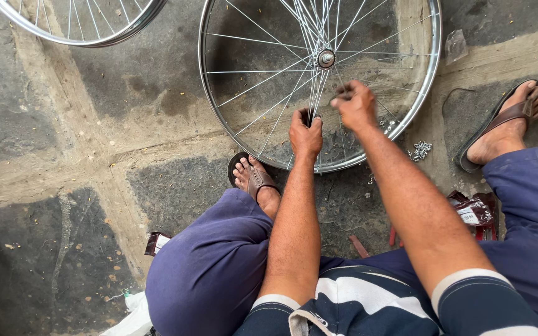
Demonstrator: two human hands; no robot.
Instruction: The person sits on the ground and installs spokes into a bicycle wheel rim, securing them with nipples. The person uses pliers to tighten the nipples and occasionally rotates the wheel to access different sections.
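- Wheel (406, 93) lies flat on the floor (63, 155), 12 o'clock of the person, hub (325, 58) up.
- Left hand (305, 134) pinched shut on a spoke bundle (316, 93) at the rim's 6 o'clock.
- Right hand (354, 104) closed on loose spoke ends at 4 o'clock of the hub.
- Risks: bundle slips and spokes tangle or bend; nipple pile (420, 150) by the right foot (505, 127) gets kicked and scattered.

Soft even daylight, sharp focus, faint shadows

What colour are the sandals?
Brown, seen in the head view: the strapped sandals beside the shiny metal spoked wheel.
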